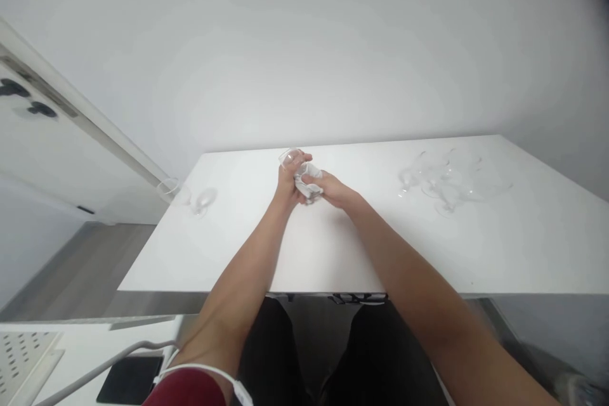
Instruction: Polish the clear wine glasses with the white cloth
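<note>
Over the middle of the white table, my left hand (pixel 286 183) is closed around a clear stemmed glass (pixel 288 157), whose bowl points up and to the left. Fingers and cloth hide its lower part. My right hand (pixel 332 188) grips a crumpled white cloth (pixel 310 193) and presses it against the glass beside my left fingers. The two hands meet at the cloth.
A clear stemmed glass (pixel 177 192) stands near the left end of the white table (pixel 323 260). Several more glasses (pixel 447 181) are grouped on the right. Behind rises a wall; a dark flat device (pixel 130 379) lies on a white surface at lower left.
</note>
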Tool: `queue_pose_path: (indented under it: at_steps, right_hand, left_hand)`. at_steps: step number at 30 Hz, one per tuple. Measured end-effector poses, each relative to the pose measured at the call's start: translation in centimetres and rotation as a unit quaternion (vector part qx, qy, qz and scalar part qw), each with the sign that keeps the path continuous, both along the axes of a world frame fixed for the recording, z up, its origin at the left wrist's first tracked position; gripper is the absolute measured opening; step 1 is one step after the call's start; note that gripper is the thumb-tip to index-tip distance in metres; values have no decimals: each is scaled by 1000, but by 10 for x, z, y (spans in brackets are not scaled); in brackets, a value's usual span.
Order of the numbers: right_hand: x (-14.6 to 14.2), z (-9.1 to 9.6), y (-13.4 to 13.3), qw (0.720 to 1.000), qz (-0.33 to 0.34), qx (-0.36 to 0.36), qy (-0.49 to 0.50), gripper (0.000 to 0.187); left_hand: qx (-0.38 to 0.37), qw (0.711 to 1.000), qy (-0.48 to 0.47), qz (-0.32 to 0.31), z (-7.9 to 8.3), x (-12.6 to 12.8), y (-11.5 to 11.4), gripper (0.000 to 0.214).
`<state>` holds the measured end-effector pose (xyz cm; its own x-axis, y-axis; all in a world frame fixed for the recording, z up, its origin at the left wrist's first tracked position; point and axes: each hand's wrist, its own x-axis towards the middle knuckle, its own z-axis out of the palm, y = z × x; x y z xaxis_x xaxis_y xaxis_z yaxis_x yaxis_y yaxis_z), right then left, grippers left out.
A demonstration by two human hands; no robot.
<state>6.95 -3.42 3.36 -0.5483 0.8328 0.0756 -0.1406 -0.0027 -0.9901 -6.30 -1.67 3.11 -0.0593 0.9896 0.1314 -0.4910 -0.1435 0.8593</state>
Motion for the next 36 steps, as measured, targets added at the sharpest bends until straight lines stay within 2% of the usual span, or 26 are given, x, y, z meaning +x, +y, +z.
queue_pose_path:
  at_steps: [3, 5, 7, 9, 12, 13, 15, 19, 22, 27, 29, 31, 33, 35, 36]
  right_hand:
    - [-10, -15, 12, 974, -215, 63, -18, 51]
    - [-14, -23, 19, 949, -308, 65, 34, 47]
    - [-15, -25, 24, 922, -371, 28, 109, 46]
    - [-15, -23, 24, 917, -366, -12, 159, 49]
    - [-21, -13, 18, 950, -235, -49, 200, 50]
    - [-23, -10, 16, 954, -207, -58, 211, 50]
    - [-27, -6, 13, 952, -196, -87, 219, 50]
    - [-29, -10, 12, 949, -229, -127, 175, 56]
    - [-29, -17, 11, 950, -280, -104, 95, 59]
    - [-32, -22, 10, 953, -297, -57, 6, 58]
    - [-31, -20, 8, 948, -319, -1, 4, 51]
    - [-31, -15, 4, 933, -351, 77, 24, 42]
    - [-31, -10, 0, 916, -375, 134, 42, 41]
    - [-33, -7, -2, 913, -381, 133, 56, 39]
    - [-34, -6, -2, 917, -378, 104, 71, 40]
  left_hand:
    - [52, 997, -32, 43, -3, -2, 8, 45]
    - [59, 993, -62, 79, -4, -7, 12, 45]
    - [54, 986, -109, 110, -3, -12, 12, 46]
    - [58, 983, -139, 108, -1, -14, 9, 46]
    - [77, 988, -127, 48, 0, -11, 3, 51]
    - [84, 989, -120, 26, 0, -9, 1, 53]
    - [97, 989, -116, -8, -1, -6, -1, 57]
    - [120, 984, -124, -38, -3, -6, 0, 60]
    - [123, 985, -119, -17, -3, -8, 1, 57]
    - [119, 987, -105, -9, -4, -9, 3, 56]
    - [125, 986, -108, -13, -5, -10, 3, 54]
    - [135, 984, -113, -13, -6, -11, 4, 52]
    - [146, 982, -121, -16, -6, -11, 4, 50]
    - [149, 981, -125, -21, -6, -11, 3, 50]
    - [146, 981, -122, -26, -6, -11, 2, 49]
